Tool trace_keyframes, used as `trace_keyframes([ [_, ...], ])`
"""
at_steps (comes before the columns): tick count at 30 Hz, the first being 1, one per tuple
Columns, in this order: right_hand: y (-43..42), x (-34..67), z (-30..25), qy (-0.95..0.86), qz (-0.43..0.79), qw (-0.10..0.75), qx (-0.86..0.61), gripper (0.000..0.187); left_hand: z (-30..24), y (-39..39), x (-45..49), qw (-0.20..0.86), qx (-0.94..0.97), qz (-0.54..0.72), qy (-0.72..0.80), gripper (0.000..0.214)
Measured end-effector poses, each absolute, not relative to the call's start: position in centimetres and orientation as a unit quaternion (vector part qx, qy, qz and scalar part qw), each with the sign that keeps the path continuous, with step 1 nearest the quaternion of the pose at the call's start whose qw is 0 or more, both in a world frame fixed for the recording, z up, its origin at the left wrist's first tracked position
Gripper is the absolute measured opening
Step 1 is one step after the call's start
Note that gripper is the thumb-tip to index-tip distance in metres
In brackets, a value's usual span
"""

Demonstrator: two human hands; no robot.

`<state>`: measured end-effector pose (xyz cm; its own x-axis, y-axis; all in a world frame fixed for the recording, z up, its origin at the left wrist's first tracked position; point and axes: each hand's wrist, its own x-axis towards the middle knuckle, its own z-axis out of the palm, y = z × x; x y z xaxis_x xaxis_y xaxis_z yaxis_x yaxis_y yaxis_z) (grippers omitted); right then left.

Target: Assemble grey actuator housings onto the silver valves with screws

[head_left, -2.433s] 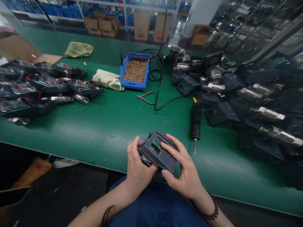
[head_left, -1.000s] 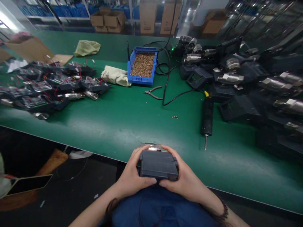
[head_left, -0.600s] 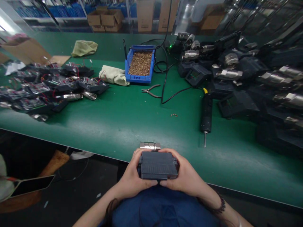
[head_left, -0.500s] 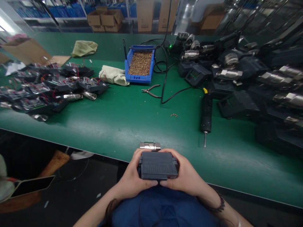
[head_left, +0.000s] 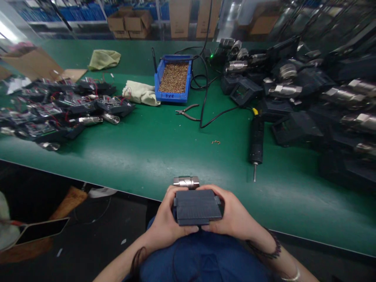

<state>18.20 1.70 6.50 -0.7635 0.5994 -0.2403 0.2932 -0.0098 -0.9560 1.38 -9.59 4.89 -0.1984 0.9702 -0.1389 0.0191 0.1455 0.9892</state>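
Observation:
Close to my body, at the table's front edge, a dark grey plastic housing is held between both hands. My left hand wraps its left side, thumb along the near edge. On the right side my right hand grips it the same way. A silver metal fitting juts out from the far side of the housing. The housing's underside and most of my fingertips are hidden. Beyond my hands a few small screws lie on the green table, and a black electric screwdriver lies to their right.
Opened housings with circuit boards and wires crowd the left. Many dark housings with metal fittings are piled on the right. A blue bin of screws, pliers, a cloth and a black cable lie mid-table.
Both hands have shifted very slightly toward my body with the housing, which has tilted a little. The grip is the same, and the things on the table have stayed put.

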Motion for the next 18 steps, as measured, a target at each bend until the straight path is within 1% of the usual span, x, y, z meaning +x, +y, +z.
trace_keyframes([
  [4,1.6,18.3,6.0,-0.718,0.607,0.132,-0.315,0.059,4.8,-9.5,1.0,0.445,0.451,0.495,0.595,0.065],
  [6,1.8,18.4,5.6,-0.75,0.568,0.153,-0.301,0.057,4.4,-8.9,0.8,0.406,0.492,0.477,0.604,0.062],
  [8,2.4,18.4,4.9,-0.806,0.488,0.205,-0.264,0.055,3.5,-7.9,0.6,0.319,0.553,0.472,0.608,0.055],
  [10,3.3,18.6,4.0,-0.861,0.372,0.27,-0.217,0.053,2.5,-6.5,0.5,0.188,0.623,0.482,0.587,0.05],
  [12,4.2,19.0,3.0,-0.892,0.265,0.312,-0.193,0.053,1.9,-5.1,0.4,0.084,0.681,0.478,0.548,0.052],
  [14,4.7,19.6,2.1,-0.904,0.2,0.325,-0.192,0.054,1.8,-4.2,0.5,0.065,0.717,0.459,0.521,0.049],
  [17,4.7,21.0,0.7,-0.914,0.142,0.333,-0.184,0.055,1.9,-4.1,0.8,0.101,0.73,0.453,0.502,0.053],
  [18,4.5,21.6,0.2,-0.918,0.124,0.335,-0.171,0.054,1.7,-4.3,1.1,0.103,0.729,0.461,0.494,0.05],
])
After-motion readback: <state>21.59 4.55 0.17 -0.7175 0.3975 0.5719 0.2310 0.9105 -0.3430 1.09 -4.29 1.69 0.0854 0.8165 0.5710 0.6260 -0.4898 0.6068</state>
